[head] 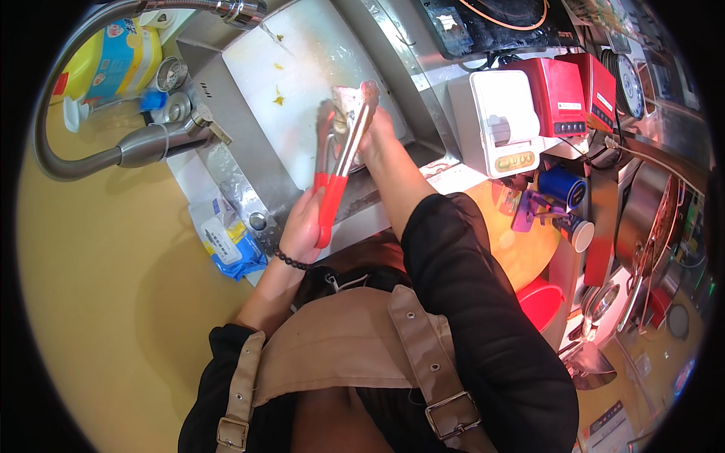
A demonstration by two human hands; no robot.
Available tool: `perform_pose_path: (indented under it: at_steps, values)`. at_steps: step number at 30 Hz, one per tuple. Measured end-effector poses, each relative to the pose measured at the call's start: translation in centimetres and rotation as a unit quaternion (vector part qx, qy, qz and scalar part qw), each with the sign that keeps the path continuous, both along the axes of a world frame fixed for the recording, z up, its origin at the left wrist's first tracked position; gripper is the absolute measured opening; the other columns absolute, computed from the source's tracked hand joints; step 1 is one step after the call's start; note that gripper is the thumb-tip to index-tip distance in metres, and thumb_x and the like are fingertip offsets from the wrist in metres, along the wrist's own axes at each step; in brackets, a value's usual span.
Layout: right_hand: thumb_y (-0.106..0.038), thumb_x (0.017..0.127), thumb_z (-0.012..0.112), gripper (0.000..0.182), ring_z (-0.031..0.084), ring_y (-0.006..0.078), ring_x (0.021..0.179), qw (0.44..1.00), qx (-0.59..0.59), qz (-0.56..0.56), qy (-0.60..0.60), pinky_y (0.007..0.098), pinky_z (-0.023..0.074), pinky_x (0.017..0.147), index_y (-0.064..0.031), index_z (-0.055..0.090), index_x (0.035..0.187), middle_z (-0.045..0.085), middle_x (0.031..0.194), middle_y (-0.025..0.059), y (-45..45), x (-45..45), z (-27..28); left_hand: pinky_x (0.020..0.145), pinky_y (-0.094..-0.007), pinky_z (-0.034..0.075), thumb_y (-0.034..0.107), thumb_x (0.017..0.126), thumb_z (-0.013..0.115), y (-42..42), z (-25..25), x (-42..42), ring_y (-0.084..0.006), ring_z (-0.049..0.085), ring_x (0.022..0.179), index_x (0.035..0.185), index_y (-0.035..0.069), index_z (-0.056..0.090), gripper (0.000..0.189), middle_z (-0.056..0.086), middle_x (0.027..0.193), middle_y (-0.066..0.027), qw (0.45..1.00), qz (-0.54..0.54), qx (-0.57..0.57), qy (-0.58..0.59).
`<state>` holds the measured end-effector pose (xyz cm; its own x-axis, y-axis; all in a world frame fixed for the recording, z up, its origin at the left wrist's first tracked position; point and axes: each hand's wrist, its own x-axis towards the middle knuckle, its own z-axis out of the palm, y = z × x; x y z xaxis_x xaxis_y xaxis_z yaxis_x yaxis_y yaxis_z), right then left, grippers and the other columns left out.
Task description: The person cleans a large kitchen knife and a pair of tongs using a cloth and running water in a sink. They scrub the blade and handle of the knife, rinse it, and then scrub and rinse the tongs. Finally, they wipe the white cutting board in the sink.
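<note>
My left hand (303,226) grips the red handles of a pair of metal tongs (335,198), whose jaws point away from me. At the jaw end my right hand (379,129) holds a pale, crumpled cloth-like piece (343,102) against the metal. The tongs partly hide the fingers of that hand. Both hands work over a steel sink (249,139), and the tongs' jaws are above a white cutting board (255,73) lying in it. Small yellowish scraps (278,97) stick to the board.
A flexible-neck faucet (153,144) arches at the left, near a yellow detergent jug (122,56). A blue wipes pack (229,240) lies by the sink's near left corner. On the right stand a white label printer (498,122), red boxes (558,102) and an induction cooker (504,28).
</note>
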<state>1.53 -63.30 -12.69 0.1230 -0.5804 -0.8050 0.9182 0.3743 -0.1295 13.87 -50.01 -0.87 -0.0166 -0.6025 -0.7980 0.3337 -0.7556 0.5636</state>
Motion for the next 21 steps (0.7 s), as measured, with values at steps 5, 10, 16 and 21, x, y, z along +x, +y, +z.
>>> perform_pose_path:
  at_steps: [5,10,16,21]
  values:
    - [-0.008,0.088,0.037,0.028,0.059,0.0337,0.090,0.978,-0.072,0.012,-0.197,0.0496,0.0508,0.078,0.0044,0.051,0.110,0.059,0.101,0.0188,2.9,-2.8,-3.4,0.044,-0.0188,0.036,0.017,0.093,0.050,0.3,-1.1,2.6,-0.0045,0.042,0.053,0.110,0.008,0.046,0.019,0.047,0.075,0.0013,0.994,-0.066,-0.075,-0.034]
    - [-0.005,0.086,0.040,0.032,0.056,0.0314,0.104,0.987,-0.057,-0.011,-0.152,0.0486,0.0462,0.090,0.0035,0.049,0.115,0.056,0.112,0.0178,5.1,-4.0,3.3,0.047,-0.0202,0.039,0.014,0.092,0.053,-0.9,-1.4,1.6,-0.0044,0.043,0.055,0.098,0.009,0.042,0.014,0.047,0.077,0.0014,0.974,-0.044,-0.124,-0.186]
    - [-0.002,0.084,0.052,0.023,0.059,0.0207,0.091,0.979,-0.136,0.153,0.010,0.0382,0.0480,0.081,0.0004,0.054,0.106,0.061,0.102,0.0117,7.1,-0.9,5.4,0.055,-0.0231,0.049,0.012,0.090,0.055,-0.5,-3.5,1.1,-0.0079,0.051,0.065,0.106,0.004,0.042,0.022,0.049,0.084,-0.0015,0.937,-0.120,-0.227,-0.239]
    - [0.000,0.081,0.057,0.021,0.058,0.0145,0.080,0.938,-0.147,0.242,0.199,0.0290,0.0470,0.072,-0.0012,0.054,0.102,0.061,0.090,0.0072,7.7,1.6,5.0,0.052,-0.0258,0.054,0.009,0.089,0.054,-1.3,-0.5,-0.6,-0.0100,0.054,0.066,0.105,0.003,0.043,0.020,0.051,0.085,-0.0039,0.959,-0.146,-0.131,-0.206]
